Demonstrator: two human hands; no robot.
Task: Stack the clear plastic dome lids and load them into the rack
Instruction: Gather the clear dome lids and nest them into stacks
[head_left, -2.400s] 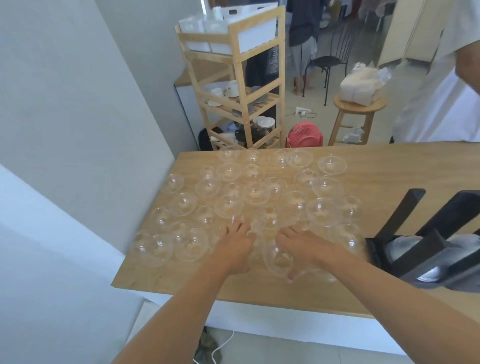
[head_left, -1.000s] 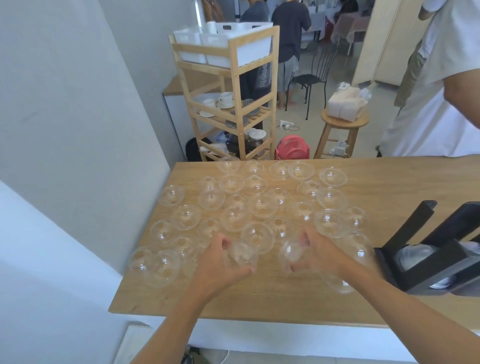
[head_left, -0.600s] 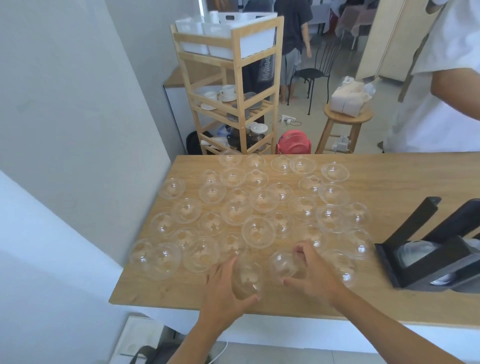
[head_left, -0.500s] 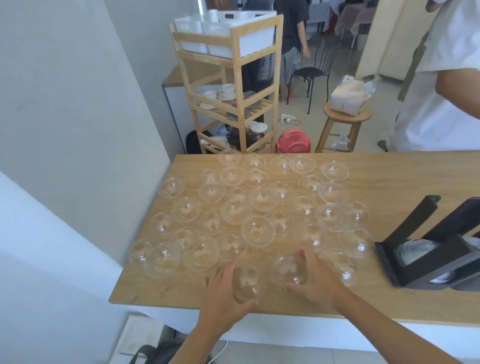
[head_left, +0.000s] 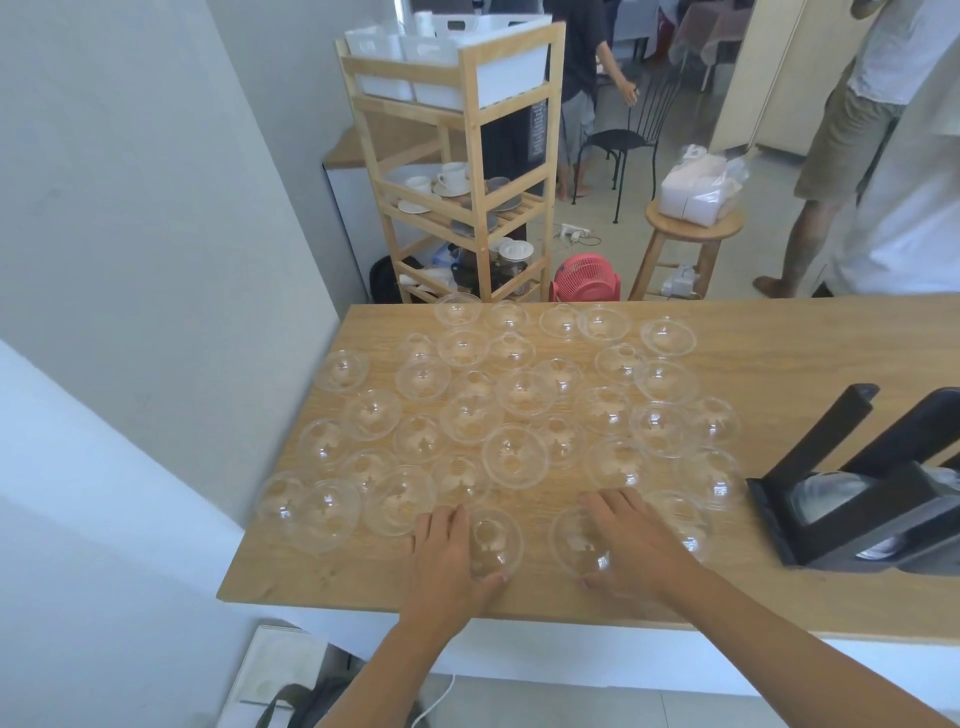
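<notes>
Several clear plastic dome lids (head_left: 514, 456) lie spread over the left half of the wooden table (head_left: 779, 358). Near the front edge my left hand (head_left: 447, 556) grips one dome lid (head_left: 496, 540), fingers and thumb curled round its rim. My right hand (head_left: 631, 545) holds a second dome lid (head_left: 576, 545) beside it, with fingers over the top and thumb under the near side. The two held lids are a short gap apart. A black rack (head_left: 857, 499) stands at the right, with clear lids inside it.
A wooden shelf unit (head_left: 457, 171) with cups and white bins stands beyond the table, next to a pink fan (head_left: 584, 278) and a stool (head_left: 693, 234). People stand at the far right and back. A white wall (head_left: 156, 260) borders the table's left side.
Both hands picked a dome lid each from the front rows and drew them toward the table's near edge. The view tilted slightly.
</notes>
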